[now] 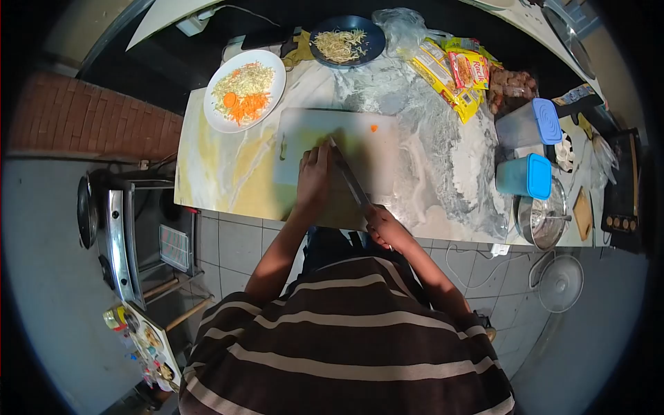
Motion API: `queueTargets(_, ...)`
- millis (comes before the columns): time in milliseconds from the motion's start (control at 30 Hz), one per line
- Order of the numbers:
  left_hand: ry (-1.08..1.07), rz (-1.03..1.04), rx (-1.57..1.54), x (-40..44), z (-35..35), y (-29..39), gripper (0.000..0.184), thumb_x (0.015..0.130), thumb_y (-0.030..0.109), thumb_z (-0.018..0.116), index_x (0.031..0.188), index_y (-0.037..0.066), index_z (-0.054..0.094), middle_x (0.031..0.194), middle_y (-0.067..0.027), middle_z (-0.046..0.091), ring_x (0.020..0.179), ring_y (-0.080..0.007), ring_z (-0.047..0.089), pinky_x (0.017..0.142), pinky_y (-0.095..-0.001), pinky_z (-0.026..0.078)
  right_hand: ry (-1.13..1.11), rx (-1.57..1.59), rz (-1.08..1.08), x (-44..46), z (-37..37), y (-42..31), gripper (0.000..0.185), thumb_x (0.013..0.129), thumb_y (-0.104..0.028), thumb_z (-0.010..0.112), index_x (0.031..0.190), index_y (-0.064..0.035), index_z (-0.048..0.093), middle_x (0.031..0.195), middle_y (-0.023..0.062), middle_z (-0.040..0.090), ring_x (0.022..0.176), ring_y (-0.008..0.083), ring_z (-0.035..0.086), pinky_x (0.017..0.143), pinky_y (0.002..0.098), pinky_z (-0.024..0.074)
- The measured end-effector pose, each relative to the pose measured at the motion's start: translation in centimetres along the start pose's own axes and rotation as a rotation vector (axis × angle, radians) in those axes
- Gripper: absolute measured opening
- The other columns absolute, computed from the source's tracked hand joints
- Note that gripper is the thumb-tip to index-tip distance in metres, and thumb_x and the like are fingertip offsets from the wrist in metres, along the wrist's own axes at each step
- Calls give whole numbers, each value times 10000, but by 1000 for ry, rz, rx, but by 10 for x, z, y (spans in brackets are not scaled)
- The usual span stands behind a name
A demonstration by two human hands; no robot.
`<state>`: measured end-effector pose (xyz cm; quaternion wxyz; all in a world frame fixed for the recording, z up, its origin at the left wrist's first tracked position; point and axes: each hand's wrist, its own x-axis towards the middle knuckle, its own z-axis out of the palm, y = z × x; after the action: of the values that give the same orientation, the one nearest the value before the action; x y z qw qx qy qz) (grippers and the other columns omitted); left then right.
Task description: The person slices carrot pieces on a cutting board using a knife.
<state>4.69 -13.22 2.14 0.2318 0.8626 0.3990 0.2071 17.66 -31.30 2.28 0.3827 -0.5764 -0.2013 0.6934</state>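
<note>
A knife (351, 181) is in my right hand (386, 227), which grips its handle near the counter's front edge. Its blade slants up and left across the pale cutting board (380, 155), with the tip beside the fingers of my left hand (315, 171). Those fingers are bent down over the board; whatever lies beneath them is hidden. On the board are a small orange piece (374, 128) at the upper right and a thin green piece (283, 148) at the left edge. A white plate (209, 104) at the back left holds shredded carrot and pale shreds.
Behind the board sits a dark pan (377, 43) with sprouts. Yellow packets (443, 72), a plastic bag (401, 29) and a brown bagged item (510, 86) lie at the back right. Two lidded containers (515, 128) (515, 176) and a metal bowl (543, 220) stand at the right.
</note>
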Motion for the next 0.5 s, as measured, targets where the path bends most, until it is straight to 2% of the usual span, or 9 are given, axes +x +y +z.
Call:
queueTargets(100, 94, -44, 66, -1, 6, 8, 398, 929, 34, 466, 1327, 24, 459, 1120, -242, 582, 1047, -436, 549, 913, -499, 457, -11, -31, 34, 3, -10, 5, 505, 1029, -510, 368, 741, -97, 415, 481, -26, 332, 336, 87, 308, 305, 267, 242)
queueTargets(167, 171, -137, -48, 5, 9, 15, 365, 927, 29, 509, 1291, 38, 476, 1020, -226, 617, 923, -420, 601, 840, -521, 484, -27, -4, 115, 5, -11, 3, 498, 1024, -518, 377, 748, -107, 425, 489, -36, 324, 339, 86, 300, 307, 274, 229)
queueTargets(300, 127, -272, -96, 13, 13, 14, 318, 952, 50, 471, 1265, -1, 477, 1067, -286, 585, 942, -472, 589, 798, -532, 486, -90, 8, 162, 5, -18, -6, 490, 1006, -560, 389, 778, -130, 441, 552, -39, 355, 397, 69, 307, 343, 240, 242)
queueTargets(367, 285, -198, -178, 14, 16, 13, 313, 916, -14, 495, 1229, -5, 507, 980, -256, 624, 889, -430, 626, 766, -491, 505, -98, -58, 99, 3, -18, -13, 464, 1026, -501, 384, 787, -112, 464, 543, -50, 342, 402, 68, 341, 360, 271, 248)
queueTargets(400, 298, -205, -173, 13, 16, 11, 313, 916, -14, 495, 1229, -5, 507, 980, -256, 624, 889, -430, 626, 766, -491, 505, -109, -68, 97, 3, -20, -15, 464, 1026, -501, 384, 787, -112, 464, 543, -50, 342, 402, 68, 341, 360, 271, 248)
queueTargets(467, 342, -199, -355, 11, 17, 7, 369, 867, -67, 572, 1221, 26, 523, 861, -155, 647, 814, -270, 695, 684, -363, 544, -163, -53, 136, 2, -23, -18, 466, 1028, -492, 381, 789, -106, 483, 572, -48, 362, 446, 64, 366, 395, 272, 291)
queueTargets(500, 351, -201, -355, 8, 14, 8, 369, 867, -67, 572, 1221, 26, 523, 861, -155, 647, 814, -270, 695, 684, -363, 544, -167, -61, 135, 4, -22, -16, 466, 1028, -492, 381, 789, -106, 483, 572, -48, 362, 446, 64, 366, 395, 272, 291)
